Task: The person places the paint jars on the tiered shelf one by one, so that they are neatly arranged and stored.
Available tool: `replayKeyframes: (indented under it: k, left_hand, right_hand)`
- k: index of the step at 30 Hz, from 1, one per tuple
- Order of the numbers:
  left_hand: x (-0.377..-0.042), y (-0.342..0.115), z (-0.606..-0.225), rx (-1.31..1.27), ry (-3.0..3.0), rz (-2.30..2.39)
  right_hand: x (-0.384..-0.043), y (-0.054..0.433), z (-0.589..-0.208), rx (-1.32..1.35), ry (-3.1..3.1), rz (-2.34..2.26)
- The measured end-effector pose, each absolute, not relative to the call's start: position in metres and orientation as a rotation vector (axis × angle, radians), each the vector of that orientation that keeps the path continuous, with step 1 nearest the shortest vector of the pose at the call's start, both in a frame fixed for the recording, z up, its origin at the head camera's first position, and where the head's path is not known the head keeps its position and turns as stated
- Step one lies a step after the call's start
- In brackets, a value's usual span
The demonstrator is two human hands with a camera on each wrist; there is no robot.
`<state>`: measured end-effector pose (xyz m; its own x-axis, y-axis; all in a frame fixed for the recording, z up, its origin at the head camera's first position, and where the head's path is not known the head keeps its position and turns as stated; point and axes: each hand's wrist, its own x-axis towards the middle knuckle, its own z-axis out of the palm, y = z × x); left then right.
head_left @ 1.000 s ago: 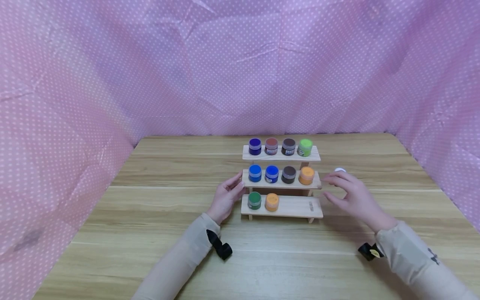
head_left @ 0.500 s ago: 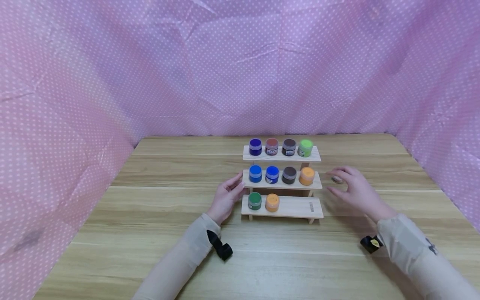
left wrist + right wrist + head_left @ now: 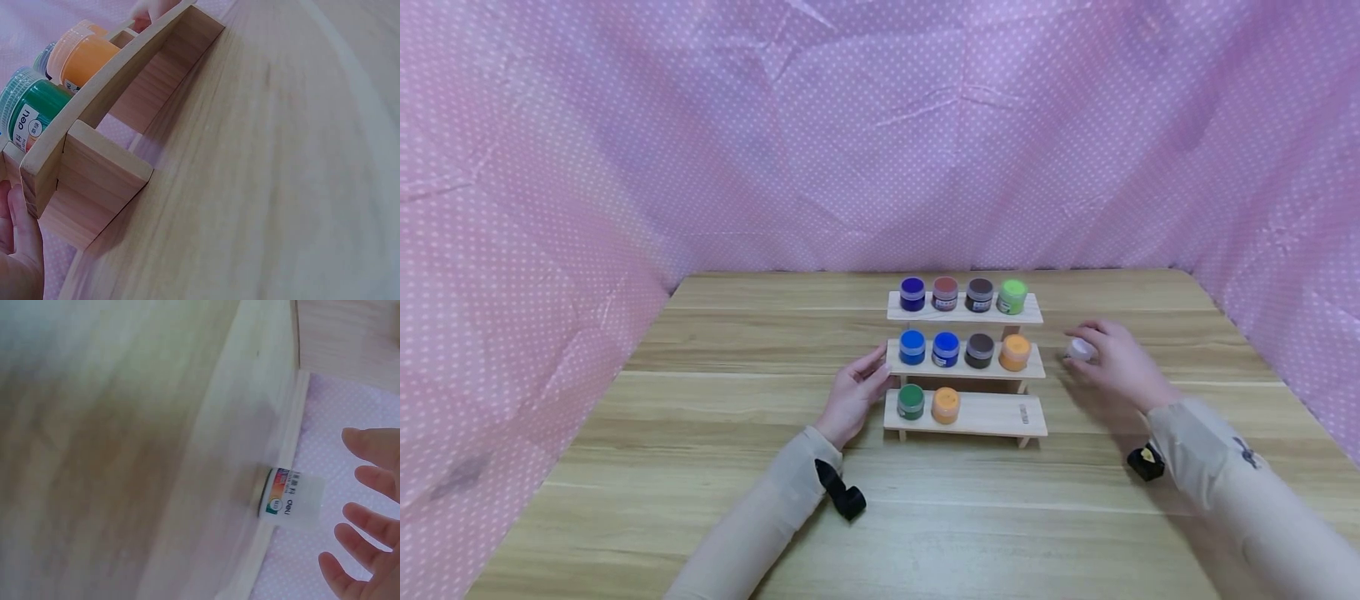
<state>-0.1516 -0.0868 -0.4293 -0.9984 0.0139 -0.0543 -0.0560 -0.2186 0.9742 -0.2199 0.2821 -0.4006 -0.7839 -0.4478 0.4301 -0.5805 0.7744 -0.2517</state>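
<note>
A three-step wooden rack point(image 3: 992, 414) stands on the table with paint jars on every step. My left hand point(image 3: 852, 398) grips its left end, thumb and fingers at the middle step; in the left wrist view fingers point(image 3: 24, 228) lie against the rack's end. To the right of the rack a white paint jar point(image 3: 294, 499) with a deli label stands upright on the table. Around it is my right hand point(image 3: 1112, 362); the right wrist view shows those fingers spread and apart from the jar. The bottom step holds a green jar point(image 3: 911, 402) and an orange jar point(image 3: 946, 406) at its left.
Blue, dark brown and orange jars line the middle step point(image 3: 962, 372). Dark violet, reddish-brown, dark brown and light green jars stand on the top step point(image 3: 955, 315). A pink dotted cloth point(image 3: 880, 150) hangs behind the wooden table point(image 3: 737, 400).
My right hand has moved right and slightly farther back, away from the rack, and the white jar's top now shows between its fingers. My left hand stays on the rack.
</note>
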Motion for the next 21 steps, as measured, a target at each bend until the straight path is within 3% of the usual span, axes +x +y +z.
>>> replayKeyframes:
  k: [21]
  left_hand:
    - [-0.151, -0.086, -0.429, -0.044, 1.945, 2.438]
  right_hand:
    - [-0.238, 0.286, -0.407, 0.725, -2.793, 0.504]
